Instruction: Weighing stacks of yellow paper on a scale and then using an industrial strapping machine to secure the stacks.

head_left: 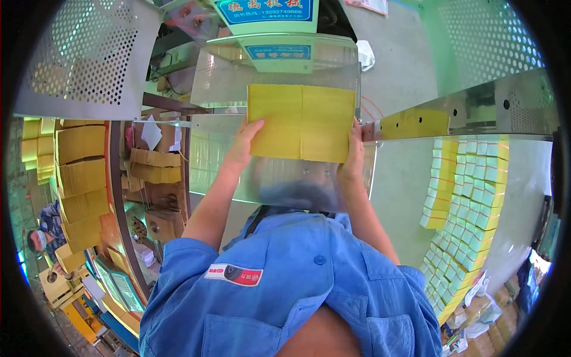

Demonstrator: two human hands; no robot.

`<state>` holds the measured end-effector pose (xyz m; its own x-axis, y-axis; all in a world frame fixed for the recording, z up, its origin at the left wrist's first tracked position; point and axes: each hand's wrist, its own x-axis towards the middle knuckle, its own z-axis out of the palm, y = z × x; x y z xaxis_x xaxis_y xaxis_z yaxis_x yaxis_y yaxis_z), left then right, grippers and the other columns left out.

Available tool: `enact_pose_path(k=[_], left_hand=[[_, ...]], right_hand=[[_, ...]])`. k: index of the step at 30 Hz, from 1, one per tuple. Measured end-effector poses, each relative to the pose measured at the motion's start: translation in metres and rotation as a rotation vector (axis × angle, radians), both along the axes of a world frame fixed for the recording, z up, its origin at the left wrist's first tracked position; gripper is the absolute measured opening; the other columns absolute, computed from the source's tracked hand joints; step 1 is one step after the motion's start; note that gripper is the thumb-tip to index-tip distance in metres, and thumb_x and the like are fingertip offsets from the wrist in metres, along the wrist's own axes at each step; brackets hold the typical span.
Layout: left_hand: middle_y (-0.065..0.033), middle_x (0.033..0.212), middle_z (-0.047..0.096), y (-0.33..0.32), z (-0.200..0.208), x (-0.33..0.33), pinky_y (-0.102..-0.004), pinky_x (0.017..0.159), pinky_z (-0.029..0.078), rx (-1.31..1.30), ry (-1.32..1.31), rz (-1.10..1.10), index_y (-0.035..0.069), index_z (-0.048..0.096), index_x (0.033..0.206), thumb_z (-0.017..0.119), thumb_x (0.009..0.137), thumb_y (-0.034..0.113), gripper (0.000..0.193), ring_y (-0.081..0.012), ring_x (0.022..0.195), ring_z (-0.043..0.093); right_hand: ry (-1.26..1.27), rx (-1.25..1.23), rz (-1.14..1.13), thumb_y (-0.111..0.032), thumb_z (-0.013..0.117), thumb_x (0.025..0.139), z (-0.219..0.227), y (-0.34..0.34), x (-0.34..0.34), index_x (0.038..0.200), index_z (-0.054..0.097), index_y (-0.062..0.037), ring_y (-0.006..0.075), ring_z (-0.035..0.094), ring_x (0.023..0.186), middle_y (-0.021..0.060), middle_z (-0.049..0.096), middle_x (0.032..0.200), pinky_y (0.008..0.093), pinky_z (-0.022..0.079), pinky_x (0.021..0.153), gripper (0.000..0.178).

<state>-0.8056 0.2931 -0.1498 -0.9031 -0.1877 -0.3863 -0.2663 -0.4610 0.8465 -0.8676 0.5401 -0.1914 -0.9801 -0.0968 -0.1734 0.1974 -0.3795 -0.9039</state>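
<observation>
Nearest, across the lower middle of the frame, is the person's blue shirt (273, 250), with both bare forearms reaching up from it. At the centre, just above the middle of the frame, the two hands hold a yellow slab (302, 122) between them. The left hand (241, 146) grips its left edge, thumb lapping onto the upper face; the right hand (353, 154) is closed along the right edge, fingers mostly hidden. The slab is rectangular, its face flat, with a line running down the middle; whether that is a fold or a join between two stacks I cannot tell, nor how thick it is.

It looks like paper or thin card, so I judge it moderately light, fairly stiff while squeezed from the sides, but apt to sag or part along that line if the pressure eases. Its dry, matt face should not be very slippery; corners would crush first. Opposite short edges, held evenly with the palms inward, seem the sound place to take hold.

Beneath it is a shiny metal table (273, 172). Beyond, at the upper middle, stands a machine with a blue sign (264, 12). Banded white-and-yellow bundles (470, 202) line the right side; brown stacks (83, 178) stand at left, near a co-worker (53, 223) at the far-left rim.
</observation>
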Motion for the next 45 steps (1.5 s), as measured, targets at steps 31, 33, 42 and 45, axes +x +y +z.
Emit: enact_pose_path(k=[31,33,42,45], left_hand=[[-0.0074,0.125,0.057,0.006,-0.008,-0.035,-0.0324,0.1,0.041,-0.025,-0.022,-0.034,0.005,0.045,0.135,0.056,0.093,0.025,0.048,-0.0185,0.116,0.054],[-0.0073,0.126,0.057,0.005,-0.006,-0.036,-0.0325,0.101,0.04,-0.038,-0.03,-0.059,0.004,0.044,0.136,0.056,0.092,0.025,0.049,-0.0187,0.116,0.053],[-0.0065,0.133,0.052,0.004,0.004,-0.017,-0.0332,0.104,0.036,-0.001,-0.004,-0.048,0.005,0.042,0.14,0.046,0.098,0.041,0.055,-0.0175,0.12,0.049],[-0.0062,0.132,0.053,-0.007,0.008,0.014,-0.0329,0.103,0.036,-0.009,0.008,-0.007,0.005,0.045,0.138,0.039,0.101,0.045,0.055,-0.017,0.119,0.05]], right_hand=[[-0.051,0.06,0.052,-0.032,0.041,0.099,0.013,-0.003,-0.023,0.14,0.046,-0.0076,0.0162,0.046,0.114,0.0062,0.047,0.128,0.0302,0.039,0.097,0.048],[-0.05,0.042,0.037,-0.032,0.041,0.099,-0.003,-0.002,-0.024,0.14,0.047,-0.0076,0.0169,0.045,0.116,0.0064,0.046,0.13,0.0303,0.039,0.098,0.047],[-0.102,0.009,0.093,-0.035,0.042,0.101,-0.013,0.001,-0.019,0.143,0.039,-0.0039,0.0198,0.046,0.122,0.0084,0.047,0.135,0.0322,0.037,0.104,0.053],[-0.209,-0.142,0.153,-0.032,0.038,0.102,-0.002,0.001,0.009,0.143,0.038,-0.0031,0.0196,0.047,0.122,0.0095,0.046,0.137,0.0324,0.038,0.103,0.051]])
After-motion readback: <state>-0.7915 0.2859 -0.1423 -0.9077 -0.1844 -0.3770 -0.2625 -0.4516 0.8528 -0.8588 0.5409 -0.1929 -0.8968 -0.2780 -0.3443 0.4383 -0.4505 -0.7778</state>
